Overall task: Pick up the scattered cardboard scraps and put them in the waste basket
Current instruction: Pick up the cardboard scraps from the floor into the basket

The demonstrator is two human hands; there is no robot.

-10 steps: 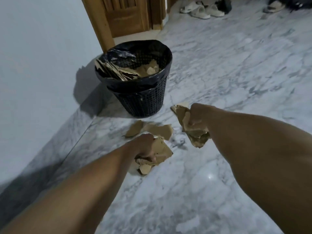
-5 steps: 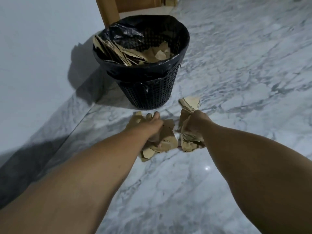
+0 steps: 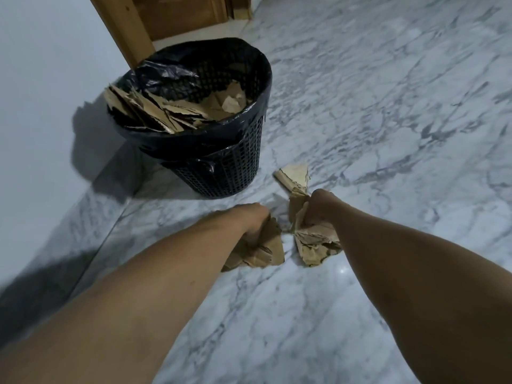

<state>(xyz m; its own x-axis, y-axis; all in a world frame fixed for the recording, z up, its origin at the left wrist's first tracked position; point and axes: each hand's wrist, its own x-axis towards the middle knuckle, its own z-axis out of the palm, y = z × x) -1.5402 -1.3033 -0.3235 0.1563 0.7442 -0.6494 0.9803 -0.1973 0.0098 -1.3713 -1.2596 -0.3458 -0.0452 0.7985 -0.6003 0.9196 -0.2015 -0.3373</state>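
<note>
left hand (image 3: 253, 220): fingers curled round left wad (image 3: 266, 250), down near floor (image 3: 277, 314) | right hand (image 3: 321, 207): fingers grip right wad (image 3: 313, 245), a flap poking out beyond them | basket (image 3: 227, 173): upright, just beyond both sets of fingers, scraps (image 3: 166, 109) piled inside

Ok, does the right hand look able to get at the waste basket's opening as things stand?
Probably yes. The right hand grips a bunch of cardboard scraps, and only marble floor lies between it and the waste basket. The basket's top is open, though torn cardboard piles against its left side.
</note>
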